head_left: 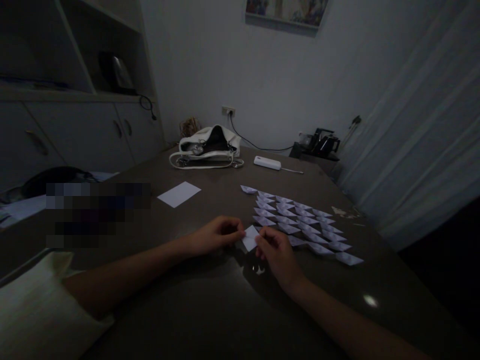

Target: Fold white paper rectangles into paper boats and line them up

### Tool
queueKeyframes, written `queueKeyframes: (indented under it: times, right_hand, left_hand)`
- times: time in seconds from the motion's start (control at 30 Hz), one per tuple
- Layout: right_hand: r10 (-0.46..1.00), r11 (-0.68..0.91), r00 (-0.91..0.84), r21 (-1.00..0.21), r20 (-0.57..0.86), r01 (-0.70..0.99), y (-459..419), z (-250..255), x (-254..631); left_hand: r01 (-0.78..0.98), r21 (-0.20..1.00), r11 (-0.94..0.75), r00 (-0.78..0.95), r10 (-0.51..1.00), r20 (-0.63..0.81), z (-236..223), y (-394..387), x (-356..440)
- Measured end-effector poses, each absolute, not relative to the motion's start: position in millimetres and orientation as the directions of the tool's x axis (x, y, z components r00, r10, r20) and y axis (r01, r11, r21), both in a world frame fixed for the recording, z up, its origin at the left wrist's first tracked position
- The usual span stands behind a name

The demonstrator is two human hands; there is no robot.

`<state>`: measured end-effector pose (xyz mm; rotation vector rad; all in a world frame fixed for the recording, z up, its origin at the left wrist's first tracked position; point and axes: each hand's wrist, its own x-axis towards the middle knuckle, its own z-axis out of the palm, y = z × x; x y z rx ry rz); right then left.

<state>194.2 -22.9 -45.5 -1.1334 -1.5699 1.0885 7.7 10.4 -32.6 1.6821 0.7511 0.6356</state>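
Note:
Both my hands meet over a small white folded piece of paper on the dark table. My left hand pinches its left edge with curled fingers. My right hand grips its right edge, fingers closed. Just beyond my right hand lie several folded paper boats in slanted rows. A flat white paper sheet lies farther back to the left.
A white handbag sits at the table's far side, with a white power bank and cable beside it. A dark appliance stands on a low stand at the back right. Cabinets line the left wall; a curtain hangs on the right.

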Motion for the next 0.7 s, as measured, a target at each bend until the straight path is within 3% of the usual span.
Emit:
queueKeyframes:
  times: [0.3, 0.53, 0.7]
  right_hand:
    - [0.968, 0.191, -0.195, -0.965, 0.155, 0.182, -22.3, -45.4, 192.9]
    - [0.923, 0.275, -0.335, -0.935, 0.191, 0.224, -24.3, -43.2, 193.7]
    - [0.933, 0.248, -0.318, -0.943, 0.17, 0.222, -22.8, -47.0, 193.7]
  left_hand:
    - [0.165, 0.971, -0.176, 0.633, 0.774, 0.033, -29.9, 9.1, 7.5]
    - [0.157, 0.975, -0.158, 0.683, 0.73, 0.009, -30.8, 10.2, 9.0]
    - [0.184, 0.956, -0.227, 0.673, 0.739, 0.046, -33.3, 8.5, 8.6]
